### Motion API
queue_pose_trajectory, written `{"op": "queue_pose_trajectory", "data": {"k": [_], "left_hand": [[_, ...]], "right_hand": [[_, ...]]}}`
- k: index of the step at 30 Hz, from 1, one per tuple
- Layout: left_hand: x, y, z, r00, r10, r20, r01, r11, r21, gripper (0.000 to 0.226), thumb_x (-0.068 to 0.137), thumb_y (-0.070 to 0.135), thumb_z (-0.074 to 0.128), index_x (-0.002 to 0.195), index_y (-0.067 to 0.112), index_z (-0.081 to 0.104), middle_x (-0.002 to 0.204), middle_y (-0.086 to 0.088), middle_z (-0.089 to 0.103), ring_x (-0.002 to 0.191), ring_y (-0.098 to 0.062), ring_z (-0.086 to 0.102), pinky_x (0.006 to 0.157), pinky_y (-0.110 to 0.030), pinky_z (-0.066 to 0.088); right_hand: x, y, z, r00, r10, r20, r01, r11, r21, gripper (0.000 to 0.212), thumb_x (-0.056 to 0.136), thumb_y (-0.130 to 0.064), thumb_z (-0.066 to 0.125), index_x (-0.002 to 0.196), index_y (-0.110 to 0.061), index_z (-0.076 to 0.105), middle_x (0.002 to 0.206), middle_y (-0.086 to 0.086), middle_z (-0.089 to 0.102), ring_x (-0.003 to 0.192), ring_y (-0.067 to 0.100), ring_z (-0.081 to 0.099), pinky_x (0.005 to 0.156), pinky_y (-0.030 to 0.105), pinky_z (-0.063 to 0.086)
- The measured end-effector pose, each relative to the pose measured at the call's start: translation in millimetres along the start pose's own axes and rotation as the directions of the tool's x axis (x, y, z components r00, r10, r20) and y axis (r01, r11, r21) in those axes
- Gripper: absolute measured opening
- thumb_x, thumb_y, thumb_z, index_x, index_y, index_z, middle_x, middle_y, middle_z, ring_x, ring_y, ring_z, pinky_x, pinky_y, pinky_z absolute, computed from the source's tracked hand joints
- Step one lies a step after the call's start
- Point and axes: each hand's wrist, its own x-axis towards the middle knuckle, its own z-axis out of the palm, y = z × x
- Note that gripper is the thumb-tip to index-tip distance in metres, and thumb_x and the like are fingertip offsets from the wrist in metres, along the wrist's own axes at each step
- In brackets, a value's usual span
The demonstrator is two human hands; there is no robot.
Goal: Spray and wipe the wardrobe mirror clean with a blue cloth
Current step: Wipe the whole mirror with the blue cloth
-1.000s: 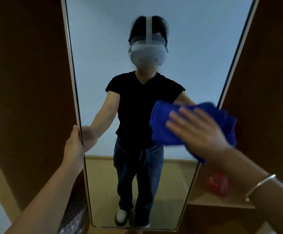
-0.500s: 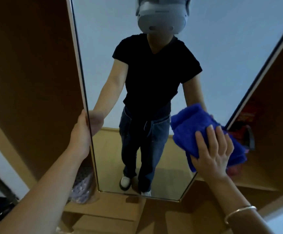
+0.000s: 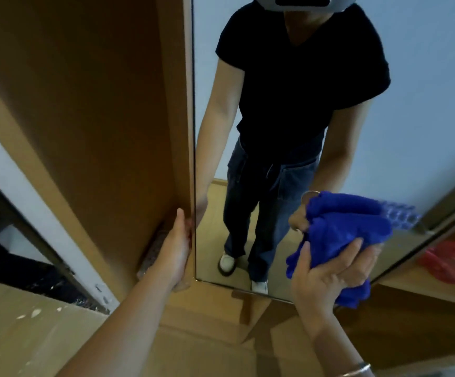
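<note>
The wardrobe mirror (image 3: 416, 91) is a tall pane on a brown wooden door and reflects a person in a black shirt and jeans. My left hand (image 3: 176, 244) grips the mirror's left edge low down, fingers curled behind the door edge. My right hand (image 3: 329, 273) holds the bunched blue cloth (image 3: 348, 227) against the glass near the mirror's lower right corner, palm turned up with fingers curled round the cloth. No spray bottle is in view.
The brown wardrobe side panel (image 3: 85, 104) stands to the left. A red bag (image 3: 449, 262) lies on a wooden shelf (image 3: 422, 289) right of the mirror. Wooden boards (image 3: 207, 317) run below the mirror. A metal frame (image 3: 30, 235) slants at the far left.
My right hand has carried the cloth down the glass from mid-height to the lower right corner and turned palm-up. My left hand has stayed on the mirror's left edge. My view has tilted downward.
</note>
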Motion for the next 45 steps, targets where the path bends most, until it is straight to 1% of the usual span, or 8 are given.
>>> {"op": "queue_pose_trajectory", "data": {"k": [8,14,20,23,30,35,41,45], "left_hand": [[-1.7,-6.4,-2.9,0.973,0.210,0.098,-0.198,0.972,-0.126,0.058,0.091,0.064,0.023,0.112,0.027,0.061,0.123,0.000,0.062,0.121,-0.017,0.052,0.111,-0.041,0.031],[4.5,-7.1,-9.3,0.991,0.128,0.031,-0.126,0.990,-0.057,0.077,0.067,0.083,0.036,0.102,0.022,0.068,0.109,-0.005,0.070,0.107,-0.023,0.062,0.103,-0.043,0.041],[5.1,-7.5,0.3,0.990,0.122,-0.073,-0.121,0.992,0.020,0.099,0.067,0.079,0.034,0.142,0.015,0.036,0.147,-0.008,0.040,0.134,-0.026,0.037,0.113,-0.047,0.026],[0.0,-14.5,8.3,0.970,0.222,-0.096,-0.220,0.975,0.027,0.071,0.091,0.062,0.029,0.145,0.017,0.030,0.150,-0.006,0.034,0.137,-0.024,0.032,0.115,-0.045,0.024],[-11.6,-30.4,25.6,0.853,0.506,-0.131,-0.478,0.857,0.193,0.052,0.101,0.037,0.017,0.148,0.015,0.021,0.152,0.004,0.025,0.132,0.002,0.021,0.098,-0.009,0.012],[1.2,-35.4,25.6,0.844,0.511,-0.159,-0.478,0.854,0.206,0.055,0.101,0.039,0.016,0.148,0.011,0.020,0.156,-0.004,0.020,0.141,-0.009,0.018,0.110,-0.017,0.014],[2.3,-36.8,24.6,0.824,0.545,-0.156,-0.504,0.830,0.239,0.057,0.101,0.040,0.014,0.148,0.009,0.024,0.154,-0.004,0.025,0.142,-0.013,0.021,0.118,-0.029,0.015],[4.2,-39.4,23.6,0.808,0.567,-0.158,-0.524,0.816,0.245,0.058,0.101,0.041,0.014,0.147,0.009,0.024,0.154,-0.006,0.026,0.142,-0.012,0.022,0.118,-0.032,0.016]], "right_hand": [[-37.7,-67.1,52.2,0.763,-0.640,0.095,0.646,0.761,-0.064,0.053,0.087,-0.028,0.050,0.137,-0.025,0.034,0.147,0.005,0.021,0.142,0.029,0.014,0.112,0.049,0.012],[-68.1,-42.6,59.9,0.537,-0.795,0.283,0.835,0.548,-0.046,0.038,0.096,-0.022,0.031,0.133,-0.025,0.039,0.143,0.003,0.031,0.132,0.029,0.020,0.112,0.047,0.009],[-97.5,-17.1,65.6,-0.025,-0.807,0.590,0.978,0.102,0.181,0.058,0.082,-0.022,0.048,0.139,-0.021,0.041,0.147,0.001,0.040,0.133,0.028,0.037,0.111,0.046,0.021],[-103.7,-21.3,64.5,-0.303,-0.652,0.695,0.935,-0.062,0.349,0.061,0.093,-0.020,0.043,0.149,-0.012,0.019,0.157,0.014,0.011,0.141,0.035,0.017,0.112,0.045,0.021],[-106.3,17.7,62.5,-0.368,-0.626,0.687,0.929,-0.221,0.296,0.059,0.089,-0.036,0.052,0.144,-0.023,0.035,0.154,0.007,0.026,0.139,0.029,0.028,0.113,0.046,0.017],[-89.1,96.8,34.7,-0.283,-0.701,0.655,0.950,-0.112,0.291,0.068,0.071,-0.026,0.066,0.134,-0.015,0.040,0.147,0.005,0.040,0.135,0.025,0.036,0.115,0.049,0.006],[-64.9,200.0,-11.6,-0.164,-0.732,0.662,0.981,-0.053,0.185,0.039,0.094,-0.003,0.024,0.129,-0.011,0.039,0.140,0.005,0.035,0.127,0.025,0.034,0.116,0.050,-0.007],[-59.2,213.9,-18.5,-0.179,-0.741,0.647,0.980,-0.076,0.185,0.051,0.082,-0.008,0.032,0.132,-0.009,0.038,0.140,0.003,0.045,0.128,0.025,0.036,0.117,0.049,-0.003]]}}
